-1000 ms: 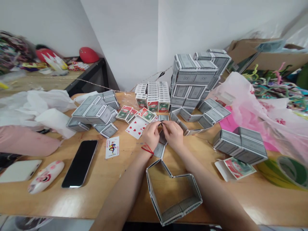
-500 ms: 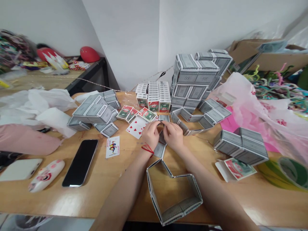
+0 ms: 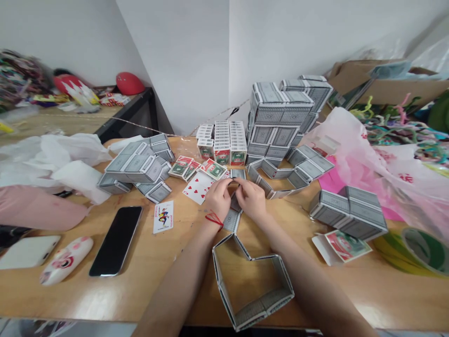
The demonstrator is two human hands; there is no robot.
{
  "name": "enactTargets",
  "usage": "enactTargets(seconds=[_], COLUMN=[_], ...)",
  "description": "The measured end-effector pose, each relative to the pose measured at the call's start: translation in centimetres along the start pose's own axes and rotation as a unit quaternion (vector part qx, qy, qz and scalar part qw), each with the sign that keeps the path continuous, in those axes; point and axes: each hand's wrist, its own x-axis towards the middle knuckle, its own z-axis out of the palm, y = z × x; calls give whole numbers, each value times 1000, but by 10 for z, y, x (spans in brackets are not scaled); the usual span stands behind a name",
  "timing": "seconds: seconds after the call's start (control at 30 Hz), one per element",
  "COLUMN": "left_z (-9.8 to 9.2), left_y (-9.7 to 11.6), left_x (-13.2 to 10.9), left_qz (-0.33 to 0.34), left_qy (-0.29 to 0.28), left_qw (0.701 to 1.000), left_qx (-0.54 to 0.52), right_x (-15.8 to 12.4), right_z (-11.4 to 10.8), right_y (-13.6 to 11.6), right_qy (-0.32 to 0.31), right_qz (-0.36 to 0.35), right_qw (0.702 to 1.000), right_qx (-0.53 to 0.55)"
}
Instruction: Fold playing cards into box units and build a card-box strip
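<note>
My left hand point(image 3: 218, 198) and my right hand point(image 3: 251, 198) meet fingertip to fingertip over the wooden table point(image 3: 147, 271), both pinched on a small stack of grey-backed playing cards point(image 3: 233, 216) that reaches toward me. A red string circles my left wrist. Just in front of my forearms stands a heart-shaped frame of folded cards point(image 3: 252, 280). A seven of hearts point(image 3: 197, 187) lies face up left of my hands, and a joker card point(image 3: 163, 216) lies farther left.
Card blocks are piled at the back point(image 3: 280, 117), left point(image 3: 136, 164) and right point(image 3: 349, 213). Boxed decks point(image 3: 222, 142) stand in rows. A black phone point(image 3: 116, 239), a white power bank point(image 3: 26, 252) and a pink-white case point(image 3: 66, 260) lie left. Pink plastic bag point(image 3: 372, 164) right.
Both hands stay pinched on the cards in the same place; the fingers have only shifted slightly. The view has drifted a little.
</note>
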Motion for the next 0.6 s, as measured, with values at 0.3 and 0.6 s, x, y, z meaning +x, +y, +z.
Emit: enactTargets(seconds=[0.3,0.6], left_z=[1,1], left_y=[1,-5], left_x=[0,5], left_qz=[4,-82], left_qy=[1,31], left_qw=[1000,995], left_qx=[-20,-54], right_x=[0,0], right_z=[-1,1], right_y=[2,3], right_qy=[18,11], right_qz=[10,36], right_qw=[1000,999], right_qx=[8,7])
